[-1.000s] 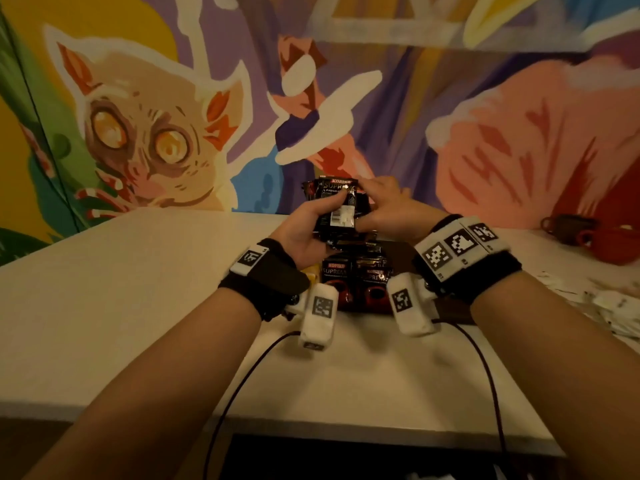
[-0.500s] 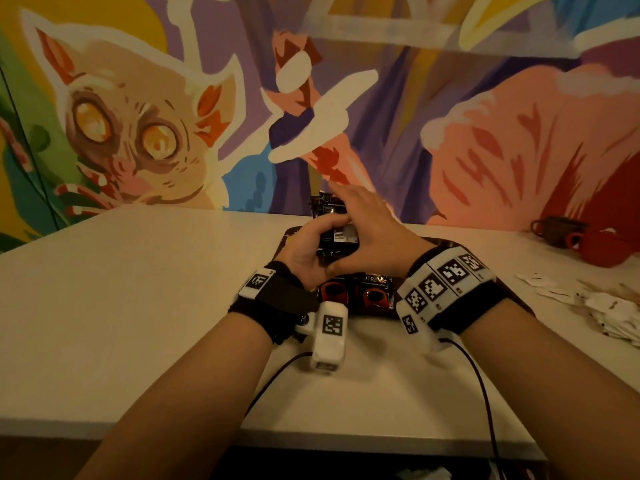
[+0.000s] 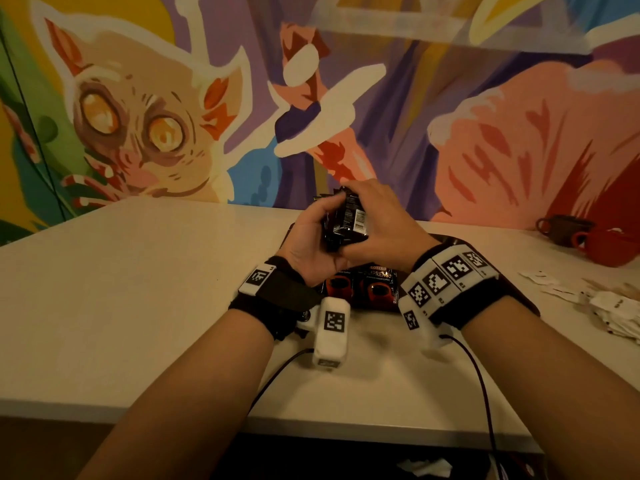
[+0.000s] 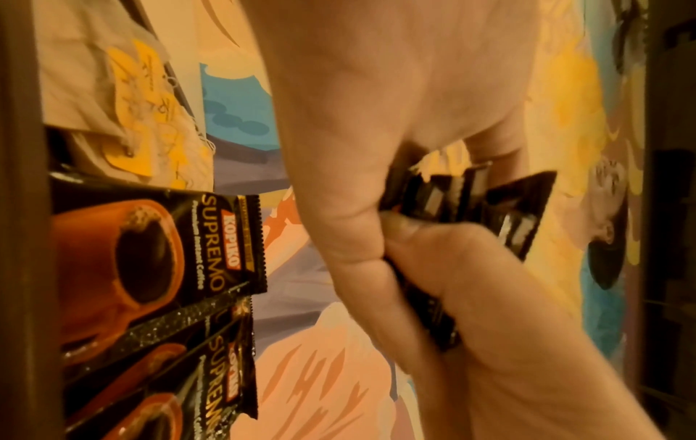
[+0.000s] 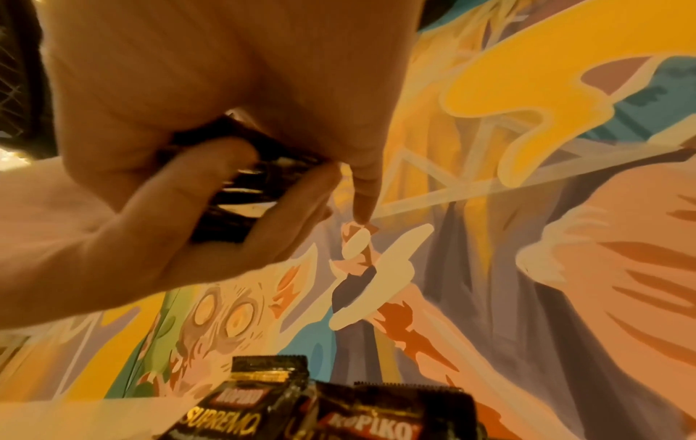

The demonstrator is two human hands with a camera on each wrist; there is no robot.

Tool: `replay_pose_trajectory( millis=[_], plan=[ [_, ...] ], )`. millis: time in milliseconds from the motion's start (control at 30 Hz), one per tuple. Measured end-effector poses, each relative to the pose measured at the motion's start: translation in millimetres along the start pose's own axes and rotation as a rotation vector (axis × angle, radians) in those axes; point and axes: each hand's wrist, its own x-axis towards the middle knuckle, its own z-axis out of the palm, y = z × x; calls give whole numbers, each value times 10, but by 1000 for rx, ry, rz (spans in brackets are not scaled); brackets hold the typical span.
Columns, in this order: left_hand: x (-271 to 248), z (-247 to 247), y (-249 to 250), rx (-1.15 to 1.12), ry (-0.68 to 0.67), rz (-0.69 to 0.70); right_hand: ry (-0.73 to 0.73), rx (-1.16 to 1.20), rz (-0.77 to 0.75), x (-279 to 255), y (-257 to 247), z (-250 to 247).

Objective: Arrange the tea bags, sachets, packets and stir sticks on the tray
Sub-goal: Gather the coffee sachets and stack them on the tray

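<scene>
- Packets of black instant coffee, a small stack of them, are being held just above the tray, squared up between both hands.
- The left hand is cupping the stack from its left side, thumb curled over the front face; the right hand is closing round the other side, fingers wrapped over the top edge. Both are holding the same stack.
- The wrist views are showing several packet edges fanned between the fingers, so the stack is not yet even.
- Step in hand, as I judge it: tidying the bundle before setting it down on the tray. The next move is calling for lowering it beside the laid packets without knocking them askew.
- Those laid packets are lying face up at the tray's near end, under the wrists; tea bags with yellow tags are sitting beside them on the tray.
- White sachets are lying loose on the counter, well to the right of the tray, apparently still waiting to be arranged.
- Two cups are standing far right of the tray, against the painted wall; neither is blocking the way.
</scene>
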Motion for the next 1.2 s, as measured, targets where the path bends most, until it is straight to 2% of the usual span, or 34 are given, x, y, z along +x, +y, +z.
replay_pose_trajectory(
  millis=[133, 200, 333, 467, 567, 767, 833, 1000, 1200],
  plan=[
    [-10, -35, 1, 83, 27, 25, -87, 10, 44, -37, 0, 20],
    [-7, -55, 5, 110, 30, 43, -31, 220, 101, -78, -32, 12],
    [-9, -53, 27, 100, 32, 54, 236, 701, 311, -122, 16, 43],
    [45, -101, 1, 199, 73, 30, 224, 998, 480, -164, 124, 203],
    [54, -117, 12, 118, 85, 41, 260, 1175, 576, -172, 116, 241],
    [110, -156, -20, 284, 230, 117, 283, 1352, 640, -228, 175, 264],
    [125, -168, -26, 286, 243, 135, 299, 1368, 675, -227, 213, 285],
    [135, -169, -12, 189, 244, 79, 330, 1380, 699, -196, 246, 332],
    [150, -197, -39, 306, 272, 150, 292, 1394, 651, -223, 244, 333]
  ],
)
